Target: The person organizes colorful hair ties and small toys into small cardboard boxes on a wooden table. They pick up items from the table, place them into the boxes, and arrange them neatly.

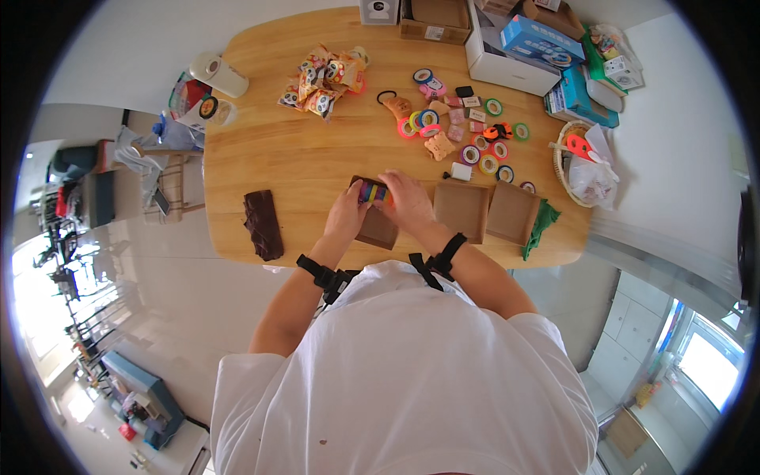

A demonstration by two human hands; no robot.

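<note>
Both my hands meet over a shallow brown cardboard box (377, 231) near the table's front edge. Between my left hand (347, 209) and my right hand (408, 199) is a row of colourful tape rolls (373, 192), standing on edge side by side at the box's far end. The fingers of each hand press on one end of the row. To the right lie two more shallow cardboard boxes (461, 212), (513, 212), both without contents in view. A green cloth (539, 228) sticks out beside the rightmost one. A folded dark brown cloth (264, 225) lies at the left.
Loose tape rolls (488, 164), a white charger plug (461, 171), a bear-shaped item (439, 146) and small boxes (476, 115) spread beyond the boxes. Snack packets (323, 80) are piled at the back. A wicker basket (559, 166) stands right, a cream bottle (219, 74) back left.
</note>
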